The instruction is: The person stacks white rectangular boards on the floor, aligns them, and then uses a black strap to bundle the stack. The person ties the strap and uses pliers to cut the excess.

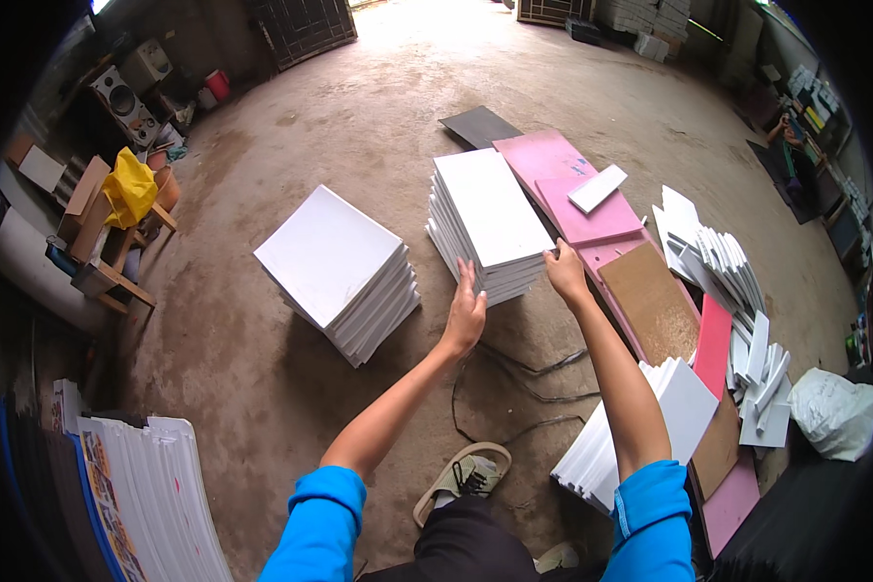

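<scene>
In front of me stands a stack of white rectangular boards (pixel 490 209), its lower boards fanned slightly out of line. My left hand (pixel 467 310) lies with straight fingers along the near left side of this stack. At the near right corner, my right hand (pixel 564 270) has its fingers bent and closed on the edge of a board near the top. How many boards it grips is hidden. A second stack of white boards (pixel 332 254) rises to the left, its layers uneven. A third pile of white boards (pixel 684 412) sits beside my right forearm.
Pink boards (pixel 589 209) and a brown board (pixel 650 301) lie along the right, with loose white strips (pixel 761 373) and a white sack (pixel 834 412) beyond. Black straps (pixel 524 369) cross the floor near my foot. A wooden stool (pixel 116 252) stands left.
</scene>
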Demonstrator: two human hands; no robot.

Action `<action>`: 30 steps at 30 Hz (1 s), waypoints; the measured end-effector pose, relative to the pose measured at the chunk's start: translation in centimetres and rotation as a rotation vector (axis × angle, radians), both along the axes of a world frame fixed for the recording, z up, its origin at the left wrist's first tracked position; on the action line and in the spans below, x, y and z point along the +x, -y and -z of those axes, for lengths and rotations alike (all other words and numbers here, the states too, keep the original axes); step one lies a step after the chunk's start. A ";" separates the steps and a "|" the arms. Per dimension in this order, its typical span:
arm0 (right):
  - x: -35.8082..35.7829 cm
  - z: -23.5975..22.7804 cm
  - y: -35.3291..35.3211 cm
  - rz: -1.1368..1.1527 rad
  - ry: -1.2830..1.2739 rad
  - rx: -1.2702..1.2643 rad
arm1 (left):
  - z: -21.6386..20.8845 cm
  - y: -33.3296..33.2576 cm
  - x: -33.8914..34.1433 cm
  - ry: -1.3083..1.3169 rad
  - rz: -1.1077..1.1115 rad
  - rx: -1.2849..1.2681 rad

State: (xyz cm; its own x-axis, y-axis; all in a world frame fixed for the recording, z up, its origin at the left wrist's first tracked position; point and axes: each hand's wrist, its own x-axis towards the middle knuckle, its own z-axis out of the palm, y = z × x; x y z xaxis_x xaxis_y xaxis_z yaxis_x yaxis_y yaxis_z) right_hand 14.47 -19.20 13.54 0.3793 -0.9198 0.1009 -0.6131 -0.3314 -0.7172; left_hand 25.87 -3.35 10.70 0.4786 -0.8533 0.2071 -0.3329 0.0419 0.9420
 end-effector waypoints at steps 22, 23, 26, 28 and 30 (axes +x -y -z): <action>1.7 1.5 2.3 0.060 0.065 0.146 | 1.1 1.6 1.1 -0.196 0.022 0.058; 1.7 1.5 2.4 0.053 0.067 0.157 | 1.2 1.6 1.1 -0.207 0.012 0.057; 2.5 1.0 1.3 0.092 0.084 0.118 | 1.9 1.3 1.4 -0.218 -0.053 0.006; 1.7 1.0 1.3 0.132 0.104 0.091 | 1.0 1.4 0.3 -0.302 -0.106 -0.038; 0.3 0.3 1.5 0.152 0.154 0.091 | -0.7 1.6 -0.9 -0.444 -0.169 -0.071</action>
